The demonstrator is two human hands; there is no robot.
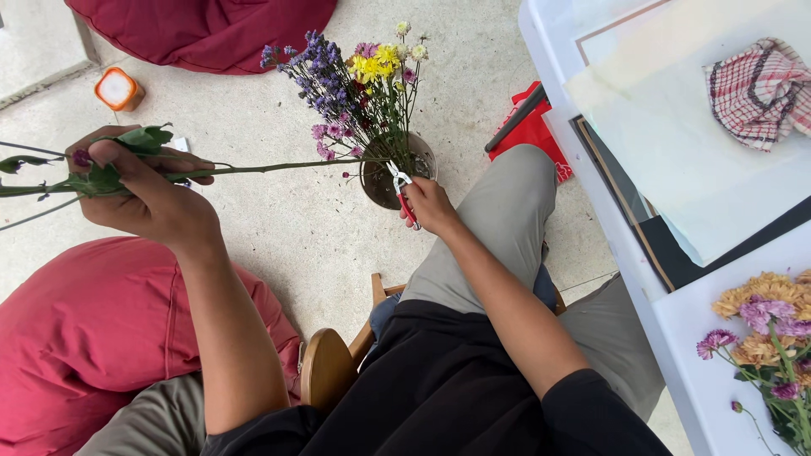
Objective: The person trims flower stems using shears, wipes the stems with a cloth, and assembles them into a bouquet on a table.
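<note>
Left fingers: curled tight around a long green flower stem, thumb on top, among its leaves; left hand sits at 9 o'clock.
Right fingers: wrapped about the red handles of small floral snips; right hand near centre; blades meet the stem's cut end.
Stem axis: lies level, running 9 to 3 o'clock, cut end pointing toward 3.
Around: a round pot of purple, yellow and white flowers stands just behind the snips at 12 o'clock; red cushions at 8 and 11; orange-rimmed tape roll at 10; white table with checked cloth and loose blooms at 3 to 4.
Hidden: the stem's head runs past the left edge; whether the blades are parted cannot be told.
</note>
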